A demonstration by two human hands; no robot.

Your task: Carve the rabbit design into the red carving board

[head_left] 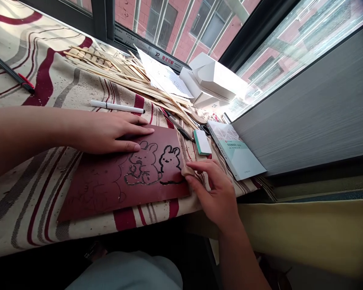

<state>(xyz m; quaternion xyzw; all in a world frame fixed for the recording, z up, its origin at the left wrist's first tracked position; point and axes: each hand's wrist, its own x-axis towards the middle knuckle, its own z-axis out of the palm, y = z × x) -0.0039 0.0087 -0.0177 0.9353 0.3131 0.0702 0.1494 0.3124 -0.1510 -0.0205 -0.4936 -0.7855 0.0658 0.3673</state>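
A reddish-brown board (148,192) lies slantwise on the striped cloth. Black-outlined and grooved rabbit drawings (170,159) mark its right half, and fainter lines run over its left. My left hand (121,131) rests flat on the board's upper part, fingers stretched out to the right. At the right edge of the board, my right hand (214,189) pinches a small tan rounded piece (187,169) between thumb and fingers. The piece's underside is hidden, so I cannot tell its exact kind.
Behind the board lie a white marker (117,106), a dark pen (181,129) and thin wooden strips (133,82). A green-and-white block (202,142) and a book (236,151) sit to the right. White boxes (211,78) stand by the window. A black pen (10,71) lies far left.
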